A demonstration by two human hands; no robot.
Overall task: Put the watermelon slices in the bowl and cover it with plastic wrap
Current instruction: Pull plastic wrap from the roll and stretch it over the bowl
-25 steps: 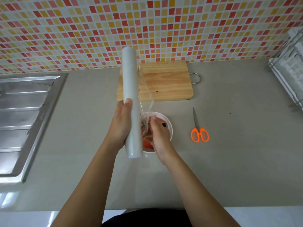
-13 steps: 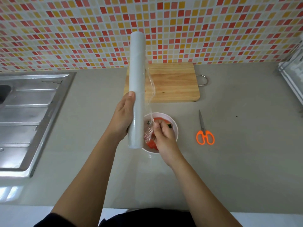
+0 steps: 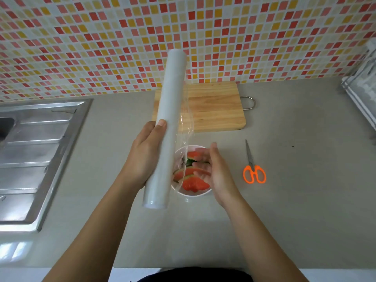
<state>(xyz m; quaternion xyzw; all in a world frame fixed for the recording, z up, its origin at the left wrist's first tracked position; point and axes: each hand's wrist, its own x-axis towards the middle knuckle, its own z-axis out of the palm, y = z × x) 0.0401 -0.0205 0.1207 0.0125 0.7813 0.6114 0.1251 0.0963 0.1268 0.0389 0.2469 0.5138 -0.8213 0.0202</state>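
Left hand [image 3: 145, 157] wrapped round lower part of plastic wrap roll [image 3: 171, 110]; roll tilted, off counter. Right hand [image 3: 217, 171] over bowl [image 3: 193, 195], fingers loosely extended, blurred, gripping nothing I can make out. Loose film flap [image 3: 186, 127] hangs just beside fingertips. Watermelon slices [image 3: 193, 184] sit in bowl.

Risks, my guess:
- flap clings to itself or back onto roll
- flap sags onto wet fruit
- light bowl drags when film pulled

Count: one roll, one bowl, at least three slices, one scissors [image 3: 253, 171], one cutting board [image 3: 215, 106].

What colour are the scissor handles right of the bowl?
Bright orange handles on the scissors, with grey blades. The head view shows them best.
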